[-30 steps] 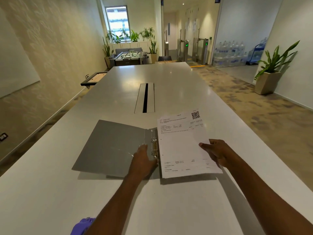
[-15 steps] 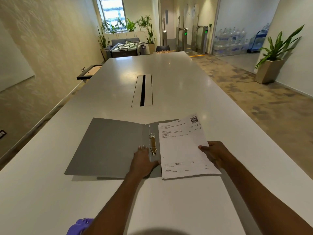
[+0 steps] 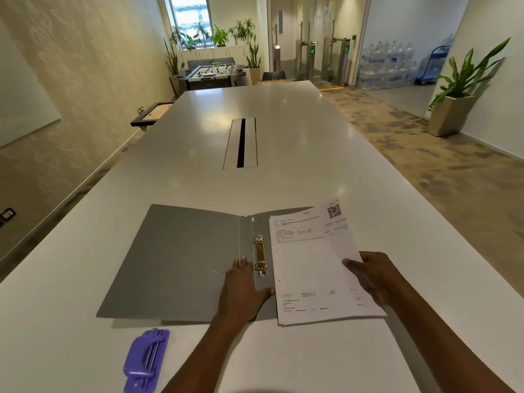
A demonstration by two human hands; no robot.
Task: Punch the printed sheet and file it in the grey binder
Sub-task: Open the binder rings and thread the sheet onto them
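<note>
Misalignment risk: right hand (image 3: pixel 371 276) pinches printed sheet (image 3: pixel 309 265) by its right edge, and the sheet lies over the right cover of grey binder (image 3: pixel 181 259), just beside ring mechanism (image 3: pixel 259 255). Left hand (image 3: pixel 241 290) lies flat on the spine, gripping nothing. A one-sided pull could skew the sheet and tear its holes.

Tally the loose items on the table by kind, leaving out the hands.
Grey binder: 1
Printed sheet: 1 (possibly more sheets underneath)
Purple hole punch: 1
Total: 3
</note>
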